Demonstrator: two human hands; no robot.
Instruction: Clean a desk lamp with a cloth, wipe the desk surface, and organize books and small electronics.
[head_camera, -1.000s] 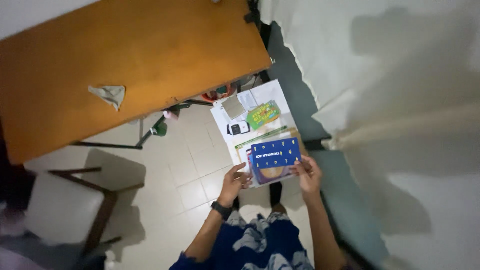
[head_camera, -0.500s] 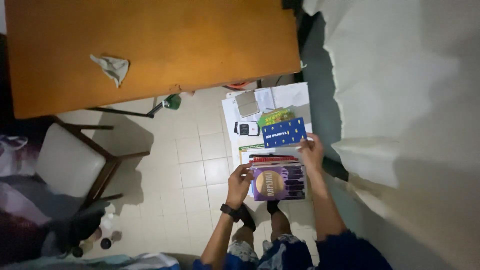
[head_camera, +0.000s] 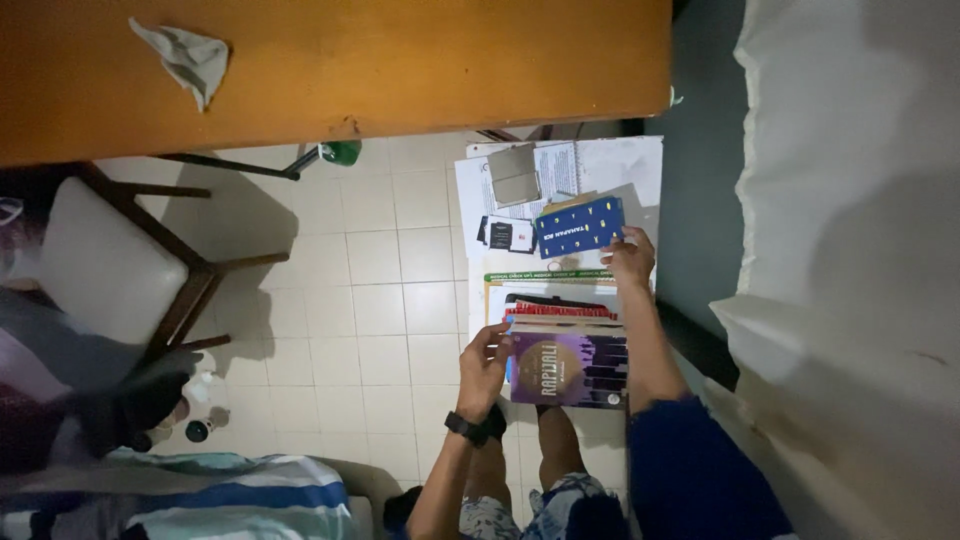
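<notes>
On the pale tiled floor (head_camera: 380, 300), our right hand (head_camera: 632, 258) pinches the dark blue card booklet (head_camera: 579, 226). We should lay it flat on the far papers (head_camera: 620, 165) while our left hand (head_camera: 484, 358) grips the purple book (head_camera: 568, 368).

The booklet (head_camera: 579, 226) near the far edge of the floor papers is dark blue with small yellow marks. The book (head_camera: 568, 369) nearer the person is purple with a pale round spot and dark stripes. Behind it lies a red and black cover (head_camera: 560, 309). The table (head_camera: 400, 60) is orange-brown, with a grey-white cloth (head_camera: 185, 58) on it. The floor tiles (head_camera: 380, 300) are cream. The chair seat (head_camera: 105, 265) is white.
</notes>
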